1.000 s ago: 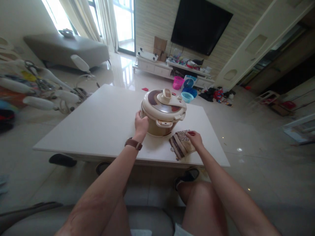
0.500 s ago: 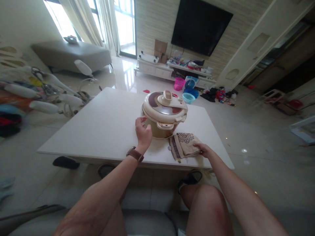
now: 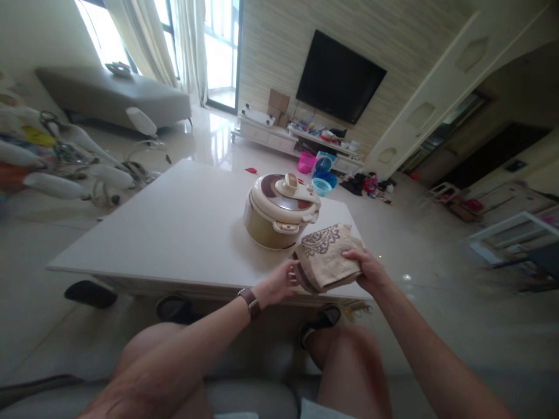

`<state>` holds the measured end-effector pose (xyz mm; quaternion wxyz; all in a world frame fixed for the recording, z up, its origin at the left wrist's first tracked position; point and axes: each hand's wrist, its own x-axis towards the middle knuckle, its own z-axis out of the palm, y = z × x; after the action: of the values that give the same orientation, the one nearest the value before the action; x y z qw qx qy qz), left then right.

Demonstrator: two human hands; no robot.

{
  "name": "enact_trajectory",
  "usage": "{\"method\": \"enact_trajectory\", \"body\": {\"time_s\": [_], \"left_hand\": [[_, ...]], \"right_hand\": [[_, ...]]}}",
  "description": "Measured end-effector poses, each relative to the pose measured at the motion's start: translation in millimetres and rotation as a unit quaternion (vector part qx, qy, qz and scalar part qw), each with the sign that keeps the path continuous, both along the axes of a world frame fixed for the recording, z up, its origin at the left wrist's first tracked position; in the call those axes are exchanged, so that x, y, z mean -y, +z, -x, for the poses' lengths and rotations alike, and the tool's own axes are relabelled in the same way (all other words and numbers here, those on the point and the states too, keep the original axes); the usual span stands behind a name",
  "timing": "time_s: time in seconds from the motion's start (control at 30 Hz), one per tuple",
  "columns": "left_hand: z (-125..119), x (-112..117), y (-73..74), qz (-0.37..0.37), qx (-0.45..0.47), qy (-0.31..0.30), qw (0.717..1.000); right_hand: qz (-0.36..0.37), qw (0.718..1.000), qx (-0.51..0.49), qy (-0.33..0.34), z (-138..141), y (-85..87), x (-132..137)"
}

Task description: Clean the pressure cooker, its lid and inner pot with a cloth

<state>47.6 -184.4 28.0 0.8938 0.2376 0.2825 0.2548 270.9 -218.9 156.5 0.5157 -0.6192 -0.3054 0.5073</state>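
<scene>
A beige and brown pressure cooker [image 3: 279, 212] with its lid on stands on the white low table [image 3: 174, 233]. Just in front of it, a folded tan cloth [image 3: 327, 259] with a brown pattern is lifted off the table edge. My right hand [image 3: 367, 269] grips the cloth's right side. My left hand [image 3: 279, 285], with a brown watch on its wrist, pinches the cloth's left edge. Neither hand touches the cooker.
Slippers [image 3: 89, 294] lie under the table's near edge. A drying rack with laundry [image 3: 65, 169] stands at the left. Beyond the table are coloured baskets [image 3: 317, 169], a TV cabinet [image 3: 283, 137] and toys on the floor. My knees are close below the table.
My left hand left the cooker's side and moved right to the cloth. My right hand lifted the cloth off the table. The view shifted slightly.
</scene>
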Motion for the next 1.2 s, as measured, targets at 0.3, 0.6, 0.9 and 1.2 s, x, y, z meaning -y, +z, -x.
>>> {"method": "enact_trajectory", "body": {"time_s": [0.3,0.6,0.9,1.2], "left_hand": [[22.1,-4.6,39.8,0.086,0.161,0.047,0.982],[126.5,-76.4,68.9,-0.079,0.080,0.437,0.892],[110.4,-113.7,43.7,-0.326,-0.221,0.548,0.738],[33.0,-95.4,69.4,-0.693,-0.507,0.220,0.463]], "right_hand": [[-0.039,0.998,0.043,0.022,67.2,-3.3,13.8],[-0.106,0.983,0.020,-0.149,53.5,-42.1,-40.2],[-0.122,0.974,0.055,-0.184,71.1,-109.0,-88.9],[-0.084,0.987,0.072,-0.120,72.9,-129.1,-88.8]]}}
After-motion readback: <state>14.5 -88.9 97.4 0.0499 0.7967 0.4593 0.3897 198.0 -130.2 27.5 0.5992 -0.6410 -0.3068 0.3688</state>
